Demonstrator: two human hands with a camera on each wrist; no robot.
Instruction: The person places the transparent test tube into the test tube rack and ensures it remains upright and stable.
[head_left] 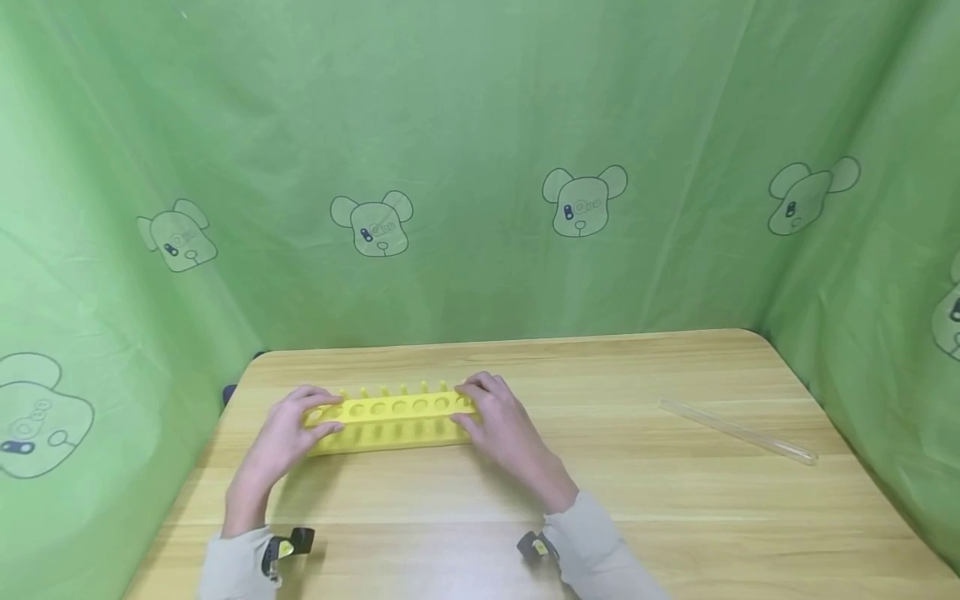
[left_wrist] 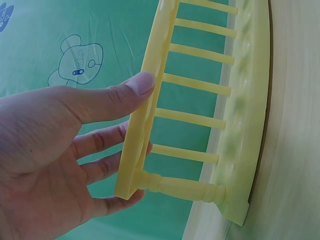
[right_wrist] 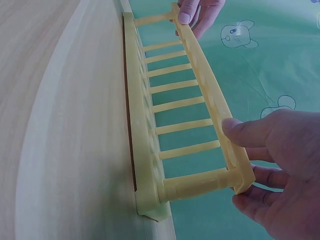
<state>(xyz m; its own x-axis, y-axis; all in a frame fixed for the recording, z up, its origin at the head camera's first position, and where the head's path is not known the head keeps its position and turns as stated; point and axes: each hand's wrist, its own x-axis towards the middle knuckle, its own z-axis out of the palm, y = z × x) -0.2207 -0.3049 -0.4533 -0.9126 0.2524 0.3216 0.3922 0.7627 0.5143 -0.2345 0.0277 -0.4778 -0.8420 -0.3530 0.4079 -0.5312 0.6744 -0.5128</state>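
A: Your left hand [head_left: 283, 433] pinches the left end of the yellow rack [head_left: 397, 422], thumb on the near edge, fingers beyond; what of your right hand [head_left: 504, 429]?

B: It pinches the opposite end in the same manner. Note that the rack stands upright, left of centre on the table [head_left: 420, 508], its row of holes facing up. Whether the base bears fully on the wood cannot be told.

A: How far along, then, are you?

B: Judged from this arrangement, at an early stage. Done: the rack is upright, with both your hands securing its ends. Left: your grip is not yet released, and the clear tube [head_left: 738, 432] remains unheld.

A: Where does that lie?

B: Flat on the right of the table, well apart from your right hand, slanting from far left to near right. No tube stands in the holes you can see; those beneath your fingers are partly hidden.
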